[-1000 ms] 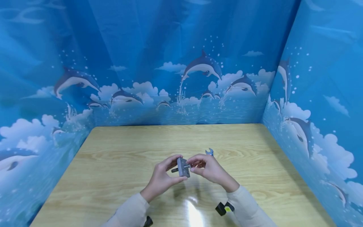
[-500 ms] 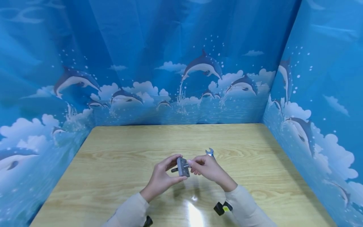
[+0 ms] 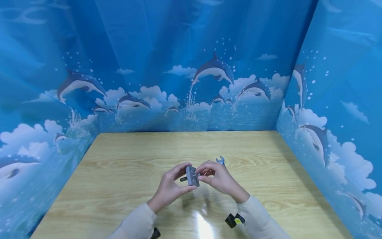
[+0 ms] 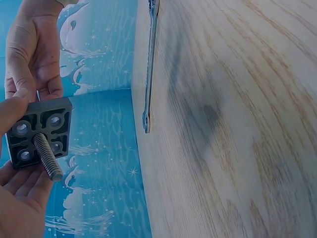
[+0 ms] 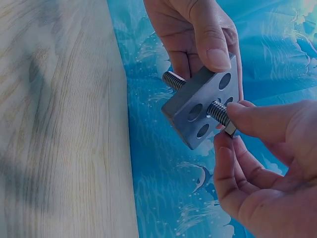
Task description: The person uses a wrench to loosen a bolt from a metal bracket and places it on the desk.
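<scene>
My left hand (image 3: 171, 189) grips a square grey plate (image 5: 190, 99) by opposite edges, thumb on one and fingers on the other, above the table. Several round holes lie around the plate's centre, and ribs show on its other face in the left wrist view. A threaded bolt (image 5: 217, 112) passes through the middle and sticks out on both sides; its long threaded end (image 4: 48, 157) points away from my right hand. My right hand (image 3: 219, 177) pinches the bolt's head (image 5: 231, 130) between thumb and fingers, with some thread showing between head and plate.
An open-ended wrench (image 3: 221, 160) lies on the wood-grain table (image 3: 125, 156), partly behind my right hand in the head view. Blue dolphin-print curtains (image 3: 167, 66) stand along the back and both sides of the table.
My right thumb and fingers have rolled around the bolt's head, thumb going up and then back down. The left hand and plate have hardly moved.
</scene>
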{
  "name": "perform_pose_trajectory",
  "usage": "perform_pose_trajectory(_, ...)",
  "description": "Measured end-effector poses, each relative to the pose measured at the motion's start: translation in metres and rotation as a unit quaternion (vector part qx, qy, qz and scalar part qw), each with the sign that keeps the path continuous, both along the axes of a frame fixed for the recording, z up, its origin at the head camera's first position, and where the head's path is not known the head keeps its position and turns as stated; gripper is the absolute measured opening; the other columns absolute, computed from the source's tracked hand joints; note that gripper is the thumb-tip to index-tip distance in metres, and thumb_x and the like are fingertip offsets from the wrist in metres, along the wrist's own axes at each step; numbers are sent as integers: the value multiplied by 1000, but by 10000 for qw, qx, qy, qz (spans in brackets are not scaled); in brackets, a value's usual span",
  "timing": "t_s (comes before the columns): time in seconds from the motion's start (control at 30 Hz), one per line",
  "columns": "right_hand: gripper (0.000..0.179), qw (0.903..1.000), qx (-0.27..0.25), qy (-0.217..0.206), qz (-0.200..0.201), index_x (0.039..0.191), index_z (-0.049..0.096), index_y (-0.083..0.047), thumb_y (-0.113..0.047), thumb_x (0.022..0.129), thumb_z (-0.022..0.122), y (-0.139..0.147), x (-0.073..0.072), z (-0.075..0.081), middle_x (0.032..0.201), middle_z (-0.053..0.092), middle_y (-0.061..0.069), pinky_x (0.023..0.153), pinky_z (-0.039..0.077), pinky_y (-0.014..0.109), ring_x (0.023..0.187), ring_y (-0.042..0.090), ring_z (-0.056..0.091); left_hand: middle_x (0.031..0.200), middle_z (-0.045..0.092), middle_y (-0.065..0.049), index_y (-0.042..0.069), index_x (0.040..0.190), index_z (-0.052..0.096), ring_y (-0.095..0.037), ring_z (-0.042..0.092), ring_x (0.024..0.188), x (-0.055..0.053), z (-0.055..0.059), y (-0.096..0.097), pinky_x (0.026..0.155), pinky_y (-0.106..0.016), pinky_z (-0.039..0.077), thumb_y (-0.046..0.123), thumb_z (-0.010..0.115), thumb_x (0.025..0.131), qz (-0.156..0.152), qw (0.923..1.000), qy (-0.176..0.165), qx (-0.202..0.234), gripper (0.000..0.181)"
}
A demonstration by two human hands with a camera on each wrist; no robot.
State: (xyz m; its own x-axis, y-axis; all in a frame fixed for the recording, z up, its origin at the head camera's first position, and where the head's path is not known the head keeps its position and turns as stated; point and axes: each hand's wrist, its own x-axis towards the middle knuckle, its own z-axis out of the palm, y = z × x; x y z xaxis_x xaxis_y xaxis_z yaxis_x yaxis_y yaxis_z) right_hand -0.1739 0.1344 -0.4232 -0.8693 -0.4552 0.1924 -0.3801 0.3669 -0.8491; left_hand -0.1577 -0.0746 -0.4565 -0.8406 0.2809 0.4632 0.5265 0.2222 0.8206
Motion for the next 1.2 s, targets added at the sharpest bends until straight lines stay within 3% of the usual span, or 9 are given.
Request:
perform_pose_trajectory(0.23,22,9998,-30,-202,68,108,69,-10,-13,87,71,3,-1,0,103,68,4,81,57,31,89,18,63,123,64,-3,13,131,55,-16,63,110,0,0,1,96,-26,52,15,87,66,23,10000,-59,-18,73)
perform_pose_trajectory(0.4,30,9993,109,-348,103,116,65,-6,-26,95,61,7,-2,3,107,69,7,80,56,29,93,18,63,123,64,-5,11,131,55,-18,63,110,0,1,1,96,-27,52,14,87,65,14,10000,23,1,73)
perform_pose_trajectory(0.53,37,9979,52,-639,35,111,65,1,-31,99,53,8,-3,4,97,68,12,73,60,31,83,22,65,125,63,-10,10,132,54,-19,63,111,0,2,1,96,-27,51,14,87,65,52,9999,43,-75,74)
perform_pose_trajectory(0.67,41,9922,-98,-1242,-69,104,66,5,-33,99,53,6,-3,2,85,66,12,68,62,32,74,27,66,127,61,-13,12,132,54,-17,62,112,-1,2,0,97,-25,50,13,87,65,84,9998,-59,-160,74)
perform_pose_trajectory(0.73,41,9907,-88,-1349,-142,102,67,5,-34,98,55,4,-4,1,82,66,11,67,62,32,71,24,65,127,61,-11,12,132,54,-17,62,112,0,3,1,97,-25,50,12,87,65,97,9998,-84,-182,74)
perform_pose_trajectory(0.9,32,9922,-93,-1193,-350,102,69,0,-30,91,66,1,-2,0,82,67,10,64,60,28,70,20,64,126,62,-4,14,132,54,-15,62,112,0,3,1,97,-25,50,12,87,66,76,9997,-122,-175,74)
perform_pose_trajectory(1.1,22,9978,-227,-579,-224,106,70,-5,-6,84,72,2,-1,1,98,70,8,78,59,24,87,20,65,125,63,-4,13,132,54,-17,62,112,0,4,0,97,-26,51,13,87,65,100,9997,-155,-131,74)
perform_pose_trajectory(1.2,25,9978,-379,-527,-164,107,69,-4,-1,83,71,3,-1,1,102,69,10,82,58,23,91,21,65,125,62,-5,12,132,54,-18,62,112,-1,6,0,98,-27,51,11,87,65,101,9997,-190,-110,74)
